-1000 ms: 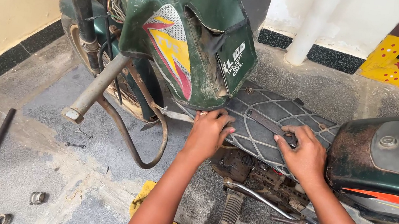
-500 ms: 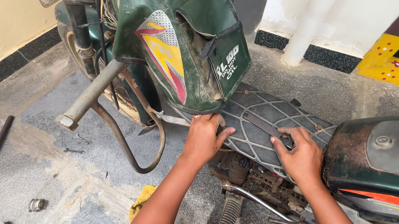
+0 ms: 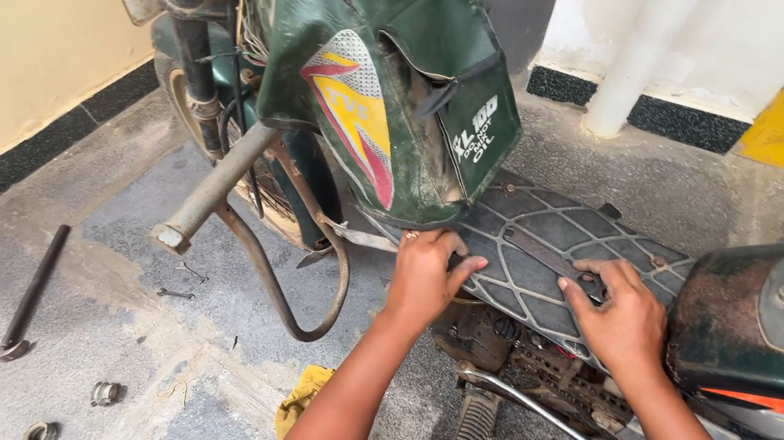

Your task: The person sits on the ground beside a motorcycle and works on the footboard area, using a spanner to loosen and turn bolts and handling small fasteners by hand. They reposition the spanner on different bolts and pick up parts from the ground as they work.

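A dusty green moped (image 3: pixel 368 96) stands in front of me. Its grey ribbed footboard (image 3: pixel 551 241) lies between the green front body and the rear body (image 3: pixel 782 322). My left hand (image 3: pixel 426 280) grips the footboard's near left edge, thumb on top and fingers curled under. My right hand (image 3: pixel 617 315) presses flat on the footboard's right part, fingertips on a dark flat strip (image 3: pixel 549 256). The engine (image 3: pixel 516 352) shows below the board.
A metal leg guard tube (image 3: pixel 214 192) juts out at the left. On the concrete floor lie a long dark tool (image 3: pixel 26 298), small bolts (image 3: pixel 175 293) and several nuts (image 3: pixel 105 394). A yellow cloth (image 3: pixel 302 405) lies near my left arm. A footpeg (image 3: pixel 474 425) hangs below.
The view has shifted slightly down and left. Both hands stay on the footboard; my left hand has slid a little lower on its near edge.
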